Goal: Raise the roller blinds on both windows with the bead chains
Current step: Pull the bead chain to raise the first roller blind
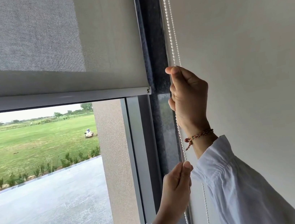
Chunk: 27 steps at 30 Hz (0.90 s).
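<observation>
White bead chain [170, 32] pinched in both closed grips, right hand [188, 94] above left hand [174, 187].

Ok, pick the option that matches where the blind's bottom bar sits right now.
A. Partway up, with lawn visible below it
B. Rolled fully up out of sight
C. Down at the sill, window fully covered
A: the bottom bar hangs partway up the window, with the lawn showing under it, while both hands pinch the bead chain.
</observation>
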Available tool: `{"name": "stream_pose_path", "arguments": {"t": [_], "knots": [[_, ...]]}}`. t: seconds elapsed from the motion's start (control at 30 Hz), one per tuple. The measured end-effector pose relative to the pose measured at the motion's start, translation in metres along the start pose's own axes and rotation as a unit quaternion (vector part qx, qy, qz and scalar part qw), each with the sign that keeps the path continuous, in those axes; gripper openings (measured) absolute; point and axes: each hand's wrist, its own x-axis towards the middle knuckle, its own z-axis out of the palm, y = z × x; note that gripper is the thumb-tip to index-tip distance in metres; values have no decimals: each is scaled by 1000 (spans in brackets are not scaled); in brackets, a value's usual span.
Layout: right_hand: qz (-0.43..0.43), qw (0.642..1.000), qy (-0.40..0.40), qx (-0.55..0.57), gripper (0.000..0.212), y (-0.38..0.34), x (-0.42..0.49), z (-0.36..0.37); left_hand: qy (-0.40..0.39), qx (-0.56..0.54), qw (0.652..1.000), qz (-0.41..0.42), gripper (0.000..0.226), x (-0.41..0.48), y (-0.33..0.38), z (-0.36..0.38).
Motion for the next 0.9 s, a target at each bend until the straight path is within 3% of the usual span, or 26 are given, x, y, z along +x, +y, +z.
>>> {"name": "stream_pose_path", "arguments": {"t": [0.9], "knots": [[39, 994, -2, 107, 21, -19, -21, -2, 7, -2, 1000, 19, 32, 4, -12, 1]]}}
